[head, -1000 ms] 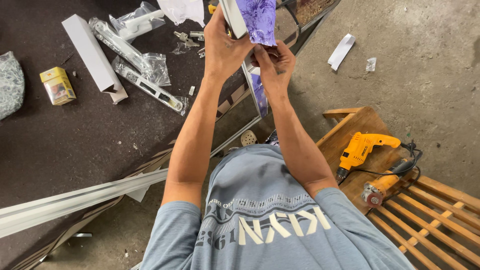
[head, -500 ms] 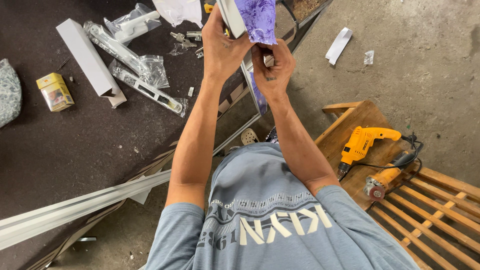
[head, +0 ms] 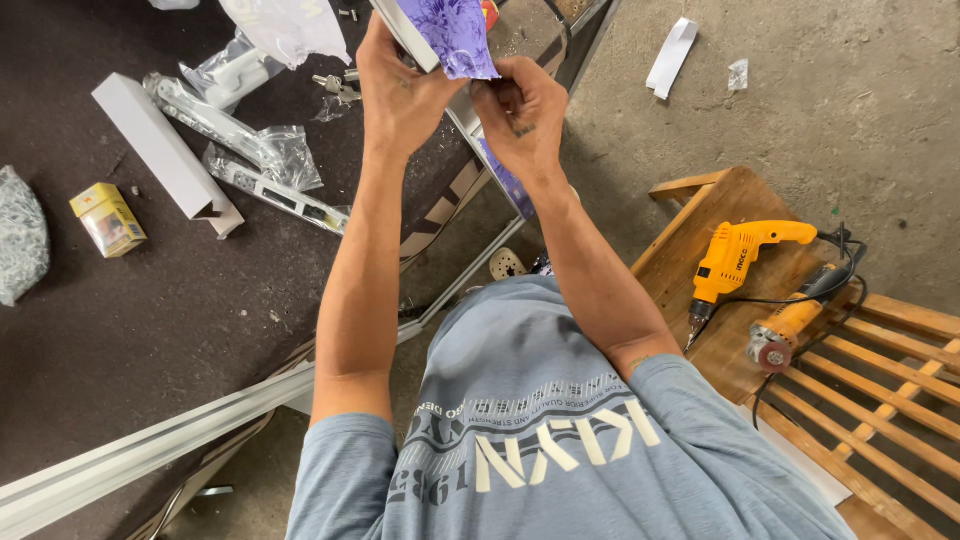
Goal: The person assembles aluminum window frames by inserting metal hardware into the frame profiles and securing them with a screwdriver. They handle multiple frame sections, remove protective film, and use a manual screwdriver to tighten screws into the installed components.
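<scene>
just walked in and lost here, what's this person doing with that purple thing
A person in a grey printed t-shirt holds a pale metal strip in the left hand, over a dark table. The right hand pinches the purple film on the strip, which stands partly lifted off it. Bagged hardware, a white box and a small yellow box lie on the table. A yellow drill rests on a wooden bench to the right.

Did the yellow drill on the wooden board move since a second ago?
No. The yellow drill lies in the same spot on the wooden board, beside the small grinder; only the head camera shifted a little.
</scene>
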